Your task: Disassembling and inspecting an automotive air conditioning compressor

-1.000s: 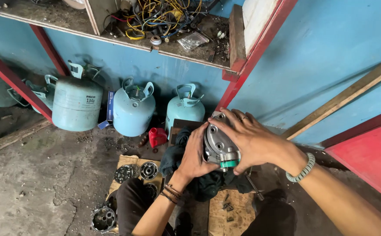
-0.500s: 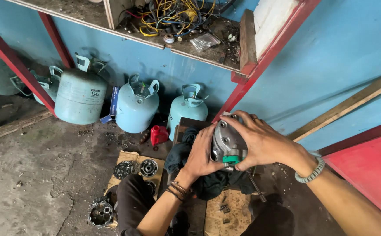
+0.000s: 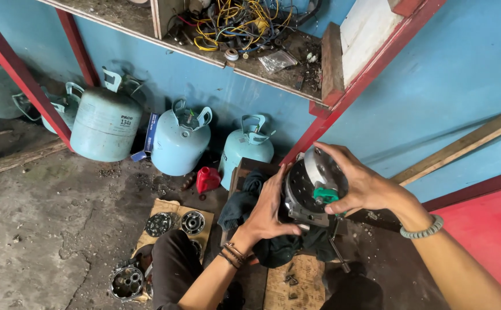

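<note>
Holding a round metal compressor body (image 3: 307, 192) between both hands, I read this as the handling stage of work on the unit, with the part lifted clear of the dark rag (image 3: 285, 247) beneath it. My left hand (image 3: 268, 212) is spread flat against the near face, fingers loosely curled rather than clenched, steadying from the side. My right hand (image 3: 357, 183) wraps over the top and far rim, thumb and fingers closed around the casing, with a green fitting (image 3: 325, 195) showing just under the thumb. The body thus sits between the two palms, tilted so its perforated face turns toward the left hand. As a judgement, the next move calls for a firm hold by the right hand while the left frees itself to work the face or reach for a part; the weight looks enough to slip if either side relaxes. Below and to the left of the grip, two round plates (image 3: 176, 223) lie on cardboard (image 3: 167, 206), well apart from the hands. Beyond them stand pale blue gas cylinders (image 3: 178, 143) against the wall.
</note>
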